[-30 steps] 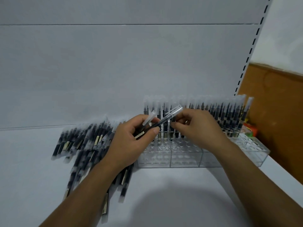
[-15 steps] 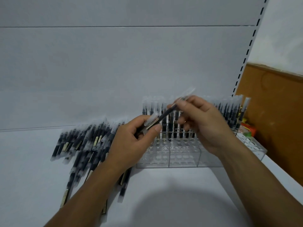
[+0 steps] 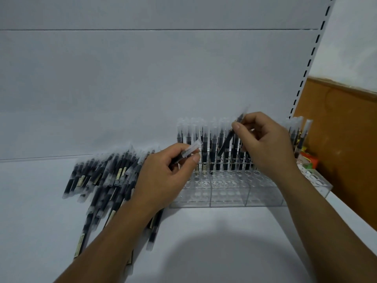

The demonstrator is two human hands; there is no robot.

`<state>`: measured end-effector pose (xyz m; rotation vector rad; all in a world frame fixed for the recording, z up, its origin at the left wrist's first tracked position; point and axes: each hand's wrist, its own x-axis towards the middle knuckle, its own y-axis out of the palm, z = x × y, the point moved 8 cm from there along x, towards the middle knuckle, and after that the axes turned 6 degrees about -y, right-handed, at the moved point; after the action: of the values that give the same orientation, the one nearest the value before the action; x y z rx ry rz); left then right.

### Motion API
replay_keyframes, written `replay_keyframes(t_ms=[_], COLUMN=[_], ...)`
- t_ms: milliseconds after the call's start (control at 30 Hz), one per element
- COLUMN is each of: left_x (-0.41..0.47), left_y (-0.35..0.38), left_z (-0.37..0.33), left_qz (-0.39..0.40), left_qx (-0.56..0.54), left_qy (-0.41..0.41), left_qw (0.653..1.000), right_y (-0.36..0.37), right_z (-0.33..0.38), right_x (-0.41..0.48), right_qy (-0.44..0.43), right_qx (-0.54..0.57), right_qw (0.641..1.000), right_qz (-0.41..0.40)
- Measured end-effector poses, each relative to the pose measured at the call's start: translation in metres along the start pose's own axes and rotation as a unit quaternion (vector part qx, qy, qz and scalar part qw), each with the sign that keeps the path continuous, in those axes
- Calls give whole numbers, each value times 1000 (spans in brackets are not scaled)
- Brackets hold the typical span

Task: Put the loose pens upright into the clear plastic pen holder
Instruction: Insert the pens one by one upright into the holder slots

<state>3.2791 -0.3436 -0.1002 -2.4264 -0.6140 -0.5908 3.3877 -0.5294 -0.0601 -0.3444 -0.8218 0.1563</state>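
A clear plastic pen holder (image 3: 228, 193) stands on the white shelf, its back rows filled with several upright black pens (image 3: 212, 139) with frosted caps. A heap of loose pens (image 3: 106, 176) lies to its left. My left hand (image 3: 163, 178) grips one pen (image 3: 190, 150), cap pointing up-right, just left of the holder. My right hand (image 3: 263, 144) pinches another pen (image 3: 230, 135), tilted, its lower end down among the upright pens above the holder's holes.
The white back panel (image 3: 163, 88) rises right behind the holder. A brown board (image 3: 342, 139) closes off the right side, with small colourful items (image 3: 308, 160) beside the holder's right end. The shelf's front edge runs diagonally at lower right.
My right hand has lifted its pen away from my left hand and swung it steeper, lowering its tip toward the holder. My left hand stays in place with its pen.
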Motion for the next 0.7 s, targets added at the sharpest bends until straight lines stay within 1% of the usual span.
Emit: replay_keyframes(t_ms=[400,467,567,700], left_x=[0,-1,-1,-1], left_y=[1,2,2,3], left_z=[-1,-1,-1,-3], left_qz=[2,4,6,4], left_qx=[19,18,20,17], left_qy=[6,6,5,4], left_qw=[1000,1000,1000,1000], right_y=[-3,2,19,23], right_z=[-1,-4,-12,-11], right_x=[0,0,-4,-4], right_qy=[-16,-12,8,9], right_qx=[-31,-53,-109,-136], right_qw=[999,998,989,986], right_qz=[-13,15,102,99])
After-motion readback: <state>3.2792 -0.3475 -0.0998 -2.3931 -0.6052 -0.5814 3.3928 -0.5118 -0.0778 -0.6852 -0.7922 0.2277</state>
